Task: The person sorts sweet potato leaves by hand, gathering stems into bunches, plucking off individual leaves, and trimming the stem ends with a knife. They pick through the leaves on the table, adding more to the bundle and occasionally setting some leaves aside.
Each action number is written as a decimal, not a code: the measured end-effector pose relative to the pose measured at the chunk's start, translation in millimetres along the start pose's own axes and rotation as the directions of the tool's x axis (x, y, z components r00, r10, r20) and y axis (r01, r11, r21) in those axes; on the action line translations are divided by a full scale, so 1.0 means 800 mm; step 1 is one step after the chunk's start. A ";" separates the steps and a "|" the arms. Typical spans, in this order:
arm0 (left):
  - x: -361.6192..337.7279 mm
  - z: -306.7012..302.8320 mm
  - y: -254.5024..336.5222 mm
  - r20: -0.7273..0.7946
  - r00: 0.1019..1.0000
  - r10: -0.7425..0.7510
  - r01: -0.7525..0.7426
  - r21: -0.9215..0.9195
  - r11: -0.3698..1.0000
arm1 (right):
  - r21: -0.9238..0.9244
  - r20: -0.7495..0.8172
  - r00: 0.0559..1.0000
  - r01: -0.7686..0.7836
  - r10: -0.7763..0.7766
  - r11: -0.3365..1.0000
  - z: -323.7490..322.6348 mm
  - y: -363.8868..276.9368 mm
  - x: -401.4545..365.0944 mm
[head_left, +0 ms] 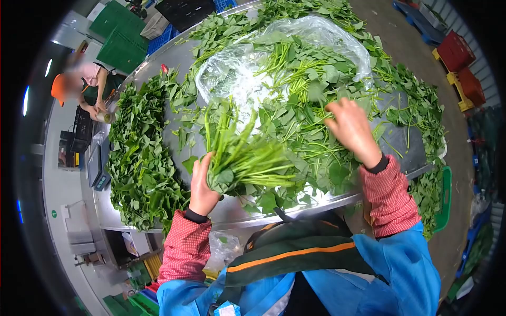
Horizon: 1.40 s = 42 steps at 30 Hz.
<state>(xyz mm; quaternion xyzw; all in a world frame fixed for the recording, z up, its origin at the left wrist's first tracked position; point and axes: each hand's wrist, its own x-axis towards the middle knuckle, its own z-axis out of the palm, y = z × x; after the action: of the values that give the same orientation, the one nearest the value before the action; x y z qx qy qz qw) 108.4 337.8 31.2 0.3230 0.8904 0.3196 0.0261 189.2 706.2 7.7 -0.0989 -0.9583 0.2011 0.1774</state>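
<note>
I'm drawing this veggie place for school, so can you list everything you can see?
metal table: one, silver, in the middle, under the greens
loose leafy greens: lots, green, heaped all over the table
clear plastic bag: one, see-through, under the middle heap
bunch of greens: one, green, held above the table's near edge
green crates: several, green, top left
red crates: two, red, top right
co-worker: one, orange cap, far left by the table
sleeves: two, red checked, at the bottom
left hand: one, closed round the bunch of greens
right hand: one, reaching into the middle heap
</note>
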 end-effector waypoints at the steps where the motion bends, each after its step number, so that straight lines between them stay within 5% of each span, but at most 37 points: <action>1: 0.001 0.002 -0.007 -0.027 1.000 0.004 -0.004 -0.010 1.000 | -0.057 0.052 0.994 0.099 -0.097 0.993 -0.001 -0.011 -0.008; 4: 0.002 0.011 -0.030 0.004 0.998 -0.066 0.066 -0.098 0.993 | 0.574 0.294 0.955 -0.151 -0.031 0.805 -0.002 -0.066 -0.005; 6: 0.005 0.015 -0.031 0.028 0.991 -0.128 0.131 -0.188 0.973 | 0.697 0.336 0.936 -0.173 -0.105 0.696 0.020 -0.090 -0.009; 11: 0.002 0.020 -0.034 0.016 0.985 -0.170 0.171 -0.156 0.973 | 0.755 0.291 0.956 -0.201 -0.044 0.624 0.019 -0.120 -0.007; 14: 0.000 0.023 -0.029 -0.010 0.983 -0.181 0.178 -0.129 0.976 | 0.637 0.221 0.970 -0.065 -0.102 0.768 0.030 -0.115 -0.009; 17: -0.004 0.024 -0.023 0.011 0.989 -0.145 0.145 -0.151 0.978 | 0.597 -0.040 0.992 0.122 -0.122 0.793 0.024 -0.115 -0.007; 24: 0.008 0.017 0.011 0.068 0.994 -0.084 0.089 -0.075 0.993 | 0.636 -0.191 0.979 0.064 0.077 0.769 0.000 -0.104 -0.003; 26: 0.002 0.015 -0.004 0.077 0.983 -0.168 0.175 -0.084 0.981 | 0.817 -0.083 0.945 -0.118 0.318 0.565 -0.026 -0.066 0.005; 28: -0.010 0.014 -0.028 0.047 0.971 -0.235 0.239 -0.105 0.965 | 0.968 0.022 0.904 -0.126 0.427 0.216 -0.049 -0.010 0.008; 31: -0.016 0.016 -0.057 0.059 0.962 -0.267 0.271 -0.344 0.899 | 0.398 0.159 0.957 -0.285 0.241 0.872 -0.036 0.021 0.001; 32: -0.015 0.015 -0.058 0.069 0.959 -0.274 0.279 -0.389 0.878 | -0.048 0.096 0.993 -0.064 0.069 0.997 -0.018 0.015 -0.014; 34: -0.007 0.017 -0.054 0.054 0.963 -0.263 0.263 -0.393 0.881 | -0.097 -0.001 0.995 0.098 -0.099 0.990 -0.011 -0.017 -0.020; 38: -0.003 0.030 -0.046 0.056 0.955 -0.293 0.284 -0.471 0.836 | 0.483 0.332 0.943 -0.188 0.020 0.855 0.005 -0.076 -0.015; 42: -0.001 0.039 -0.036 0.040 0.960 -0.277 0.270 -0.390 0.881 | 0.589 0.311 0.943 -0.289 0.119 0.755 0.034 -0.103 -0.007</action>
<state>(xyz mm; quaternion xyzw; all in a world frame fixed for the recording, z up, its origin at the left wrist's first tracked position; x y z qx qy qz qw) 101.1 338.1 -10.6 0.1797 0.8454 0.4867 0.1271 174.5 620.8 17.3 -0.1124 -0.8342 0.5374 0.0524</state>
